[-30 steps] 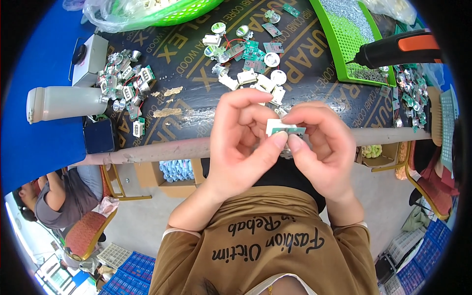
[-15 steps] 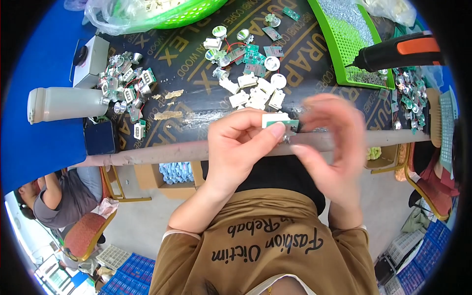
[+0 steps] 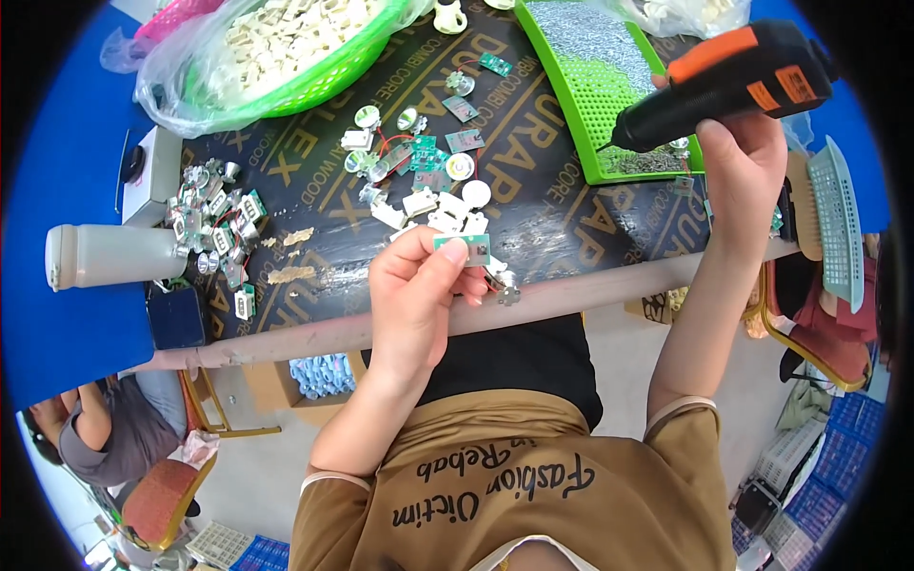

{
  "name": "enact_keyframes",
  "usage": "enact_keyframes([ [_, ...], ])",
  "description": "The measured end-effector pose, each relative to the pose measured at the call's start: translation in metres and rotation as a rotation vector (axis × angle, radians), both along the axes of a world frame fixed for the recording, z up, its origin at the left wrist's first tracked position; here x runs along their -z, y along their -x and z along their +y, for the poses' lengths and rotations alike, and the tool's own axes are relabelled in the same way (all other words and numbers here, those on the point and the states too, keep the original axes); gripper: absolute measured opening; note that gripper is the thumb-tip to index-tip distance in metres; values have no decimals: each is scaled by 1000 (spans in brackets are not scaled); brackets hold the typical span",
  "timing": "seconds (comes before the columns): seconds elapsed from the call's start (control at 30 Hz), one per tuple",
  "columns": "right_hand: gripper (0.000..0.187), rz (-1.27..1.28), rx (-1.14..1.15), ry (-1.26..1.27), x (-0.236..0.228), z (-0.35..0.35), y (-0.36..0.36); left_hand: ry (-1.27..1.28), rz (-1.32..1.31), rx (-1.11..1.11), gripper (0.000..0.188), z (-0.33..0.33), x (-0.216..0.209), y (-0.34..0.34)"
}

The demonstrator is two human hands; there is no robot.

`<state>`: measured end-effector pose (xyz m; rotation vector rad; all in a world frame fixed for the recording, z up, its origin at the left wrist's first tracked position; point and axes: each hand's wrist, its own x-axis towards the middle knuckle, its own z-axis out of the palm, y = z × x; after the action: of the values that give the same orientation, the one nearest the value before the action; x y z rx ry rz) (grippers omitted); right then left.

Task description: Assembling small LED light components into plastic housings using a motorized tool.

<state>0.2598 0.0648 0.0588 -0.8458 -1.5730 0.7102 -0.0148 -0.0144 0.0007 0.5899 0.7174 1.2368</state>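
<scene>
My left hand (image 3: 409, 295) pinches a small green circuit board (image 3: 476, 249) between thumb and fingers, above the near edge of the table. A small silvery part (image 3: 507, 290) hangs below the board; whether it is joined to it I cannot tell. My right hand (image 3: 747, 167) is wrapped round a black and orange electric screwdriver (image 3: 714, 90). The screwdriver's bit points left, over the near end of a green perforated tray (image 3: 560, 124) that holds many small screws (image 3: 586, 38). Just beyond my left hand lie several white plastic housings (image 3: 419, 202).
Circuit boards with reflectors and red wires (image 3: 424, 152) lie beyond the housings. Another heap of assemblies (image 3: 219, 224) is at left, beside a whitish bottle (image 3: 114, 257). A green basket (image 3: 328, 81) of cream parts stands far left. A pale blue basket (image 3: 838, 224) is at right.
My right hand has left the circuit board, moved right and taken hold of the electric screwdriver, now lower and farther left over the tray. My left hand keeps the board. The whole view has shifted.
</scene>
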Motion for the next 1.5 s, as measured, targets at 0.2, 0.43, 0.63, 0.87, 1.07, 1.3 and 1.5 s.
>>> enact_keyframes([
  [0.2, 36, 172, 147, -95, -21, 14, 43, -29, 102, -44, 8, -3, 2, -4],
  [0.43, 35, 317, 162, 76, -38, 36, 50, -46, 142, -51, 8, -5, 4, -5],
  [0.63, 29, 367, 133, -73, -24, 64, 71, -24, 145, -59, 9, -5, 5, -4],
  [0.87, 22, 366, 136, -74, -17, 66, 80, -26, 126, -65, 10, -3, 4, -4],
  [1.07, 20, 387, 127, -71, -14, 70, 79, -33, 131, -73, 10, -3, 3, -5],
  [1.3, 20, 375, 148, -87, -13, 69, 80, -18, 124, -63, 11, -4, 4, -4],
  [1.5, 21, 380, 179, -109, -11, 71, 79, -19, 122, -61, 10, -3, 3, -4],
])
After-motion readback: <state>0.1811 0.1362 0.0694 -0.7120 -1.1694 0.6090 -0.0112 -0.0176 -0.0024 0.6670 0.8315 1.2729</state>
